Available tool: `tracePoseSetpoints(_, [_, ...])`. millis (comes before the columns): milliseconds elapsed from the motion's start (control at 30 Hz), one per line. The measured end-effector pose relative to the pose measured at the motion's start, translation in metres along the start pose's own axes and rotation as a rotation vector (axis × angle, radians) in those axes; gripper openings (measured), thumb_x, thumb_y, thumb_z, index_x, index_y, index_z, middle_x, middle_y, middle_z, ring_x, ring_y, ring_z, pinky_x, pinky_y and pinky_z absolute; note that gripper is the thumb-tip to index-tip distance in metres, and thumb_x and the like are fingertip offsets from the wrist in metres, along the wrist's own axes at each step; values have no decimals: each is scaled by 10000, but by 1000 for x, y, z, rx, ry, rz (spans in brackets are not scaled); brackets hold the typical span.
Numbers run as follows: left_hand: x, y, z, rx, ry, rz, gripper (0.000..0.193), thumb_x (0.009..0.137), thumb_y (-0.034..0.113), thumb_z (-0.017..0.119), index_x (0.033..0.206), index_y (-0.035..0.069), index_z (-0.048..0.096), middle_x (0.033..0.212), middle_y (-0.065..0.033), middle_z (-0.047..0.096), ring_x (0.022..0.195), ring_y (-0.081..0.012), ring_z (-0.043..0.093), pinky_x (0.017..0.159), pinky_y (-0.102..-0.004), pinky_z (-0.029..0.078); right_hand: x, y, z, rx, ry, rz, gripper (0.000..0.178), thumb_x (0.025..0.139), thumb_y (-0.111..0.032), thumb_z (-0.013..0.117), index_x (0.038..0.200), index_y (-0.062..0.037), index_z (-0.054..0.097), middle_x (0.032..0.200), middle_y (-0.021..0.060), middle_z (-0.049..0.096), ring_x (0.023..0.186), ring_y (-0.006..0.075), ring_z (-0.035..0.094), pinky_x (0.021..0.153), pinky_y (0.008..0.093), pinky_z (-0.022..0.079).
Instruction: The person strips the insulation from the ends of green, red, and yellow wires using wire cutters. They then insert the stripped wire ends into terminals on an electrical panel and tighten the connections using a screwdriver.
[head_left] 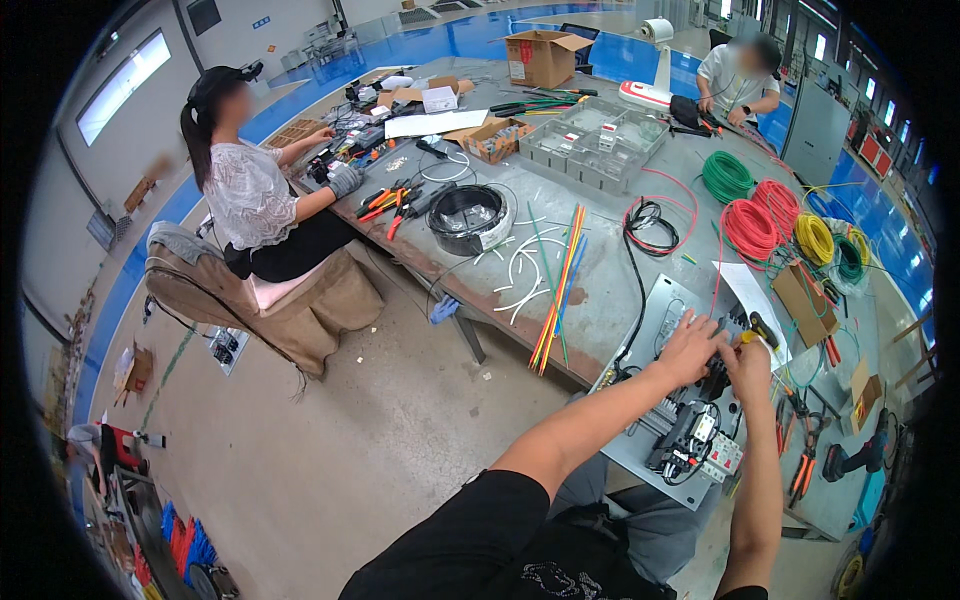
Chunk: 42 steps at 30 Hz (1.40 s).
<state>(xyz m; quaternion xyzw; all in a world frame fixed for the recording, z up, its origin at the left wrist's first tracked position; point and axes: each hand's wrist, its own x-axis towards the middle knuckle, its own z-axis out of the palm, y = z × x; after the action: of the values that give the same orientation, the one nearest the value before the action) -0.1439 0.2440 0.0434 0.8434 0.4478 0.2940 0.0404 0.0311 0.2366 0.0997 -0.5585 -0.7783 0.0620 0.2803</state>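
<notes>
A metal mounting plate fitted with electrical parts lies across the near table edge, over my lap. My left hand rests above its far part with fingers bent and close together beside a black component. A thin red wire runs down to these fingertips; whether they pinch it is hidden. My right hand is closed close beside the left, around what looks like a screwdriver with a black and yellow handle. White circuit breakers and black wiring sit on the plate's near end.
Wire coils in green, red and yellow lie far right. Pliers and a cordless drill are right of me. Coloured tubes and a black cable roll lie left. Two co-workers sit at the table.
</notes>
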Motion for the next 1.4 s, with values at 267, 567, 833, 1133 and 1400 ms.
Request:
tracePoseSetpoints(267, [2, 1, 4, 9, 15, 9, 852, 684, 296, 900, 1450, 119, 571, 1393, -123, 550, 1408, -317, 442, 1253, -542, 227, -6, 10, 2, 264, 26, 34, 202, 896, -128, 763, 838, 25, 643, 653, 79, 621, 578, 147, 571, 555, 349, 444])
tracePoseSetpoints(567, [3, -3, 6, 36, -35, -9, 786, 697, 318, 896, 1393, 86, 614, 1362, -109, 557, 1412, -308, 430, 1264, -547, 216, 2, -18, 0, -128, 35, 130, 422, 958, -356, 735, 803, 26, 647, 715, 227, 648, 653, 395, 667, 616, 474, 501])
tracePoseSetpoints(833, [4, -1, 4, 19, -30, -9, 857, 694, 300, 901, 1453, 123, 545, 1361, -108, 559, 1403, -307, 446, 1261, -540, 218, 0, 4, 7, -40, 33, 1, 291, 895, -208, 775, 797, 24, 630, 693, 178, 643, 618, 335, 649, 597, 432, 497])
tracePoseSetpoints(1133, [2, -2, 6, -3, 13, 2, 843, 686, 292, 902, 1435, 121, 554, 1355, -107, 556, 1377, -306, 459, 1257, -538, 215, -5, -1, 1, 384, -55, 166, 222, 894, -175, 772, 842, 3, 649, 666, 52, 604, 623, 142, 564, 611, 337, 466])
tracePoseSetpoints(1400, [3, -3, 7, -18, -3, -7, 817, 682, 283, 898, 1416, 79, 600, 1362, -120, 556, 1392, -308, 447, 1268, -544, 208, -2, -14, 2, 84, -49, 256, 534, 1012, -483, 630, 801, 7, 593, 657, 140, 566, 600, 289, 569, 630, 433, 467])
